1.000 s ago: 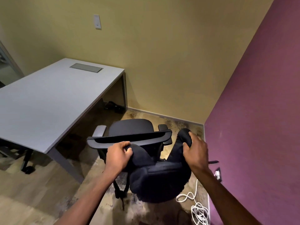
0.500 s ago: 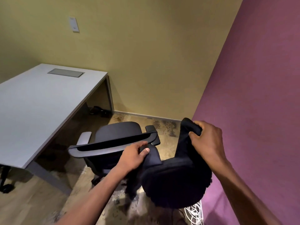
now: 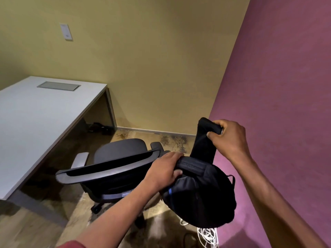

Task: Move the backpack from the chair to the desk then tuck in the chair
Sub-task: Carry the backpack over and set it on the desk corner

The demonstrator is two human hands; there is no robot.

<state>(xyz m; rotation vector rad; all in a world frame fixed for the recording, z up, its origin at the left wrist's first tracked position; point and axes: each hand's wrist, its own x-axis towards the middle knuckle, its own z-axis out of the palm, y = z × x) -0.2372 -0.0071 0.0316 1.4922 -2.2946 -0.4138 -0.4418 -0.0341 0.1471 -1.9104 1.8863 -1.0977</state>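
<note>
A black backpack (image 3: 202, 197) hangs in the air to the right of a black office chair (image 3: 116, 169), clear of its seat. My left hand (image 3: 164, 169) is shut on one padded strap just behind the chair's backrest. My right hand (image 3: 227, 138) is shut on the other strap, held higher, near the purple wall. The chair stands pulled out from the grey desk (image 3: 35, 126), its empty seat turned toward the far wall. The desk top is at the left.
A purple wall (image 3: 277, 86) runs close along the right. White cable (image 3: 207, 235) lies coiled on the floor under the backpack. Dark items (image 3: 100, 127) sit on the floor beneath the desk's far end. A grey cable hatch (image 3: 59, 86) is set in the desk top.
Both hands have lifted the backpack higher and to the right, away from the chair. My right hand rose most, pulling its strap up.
</note>
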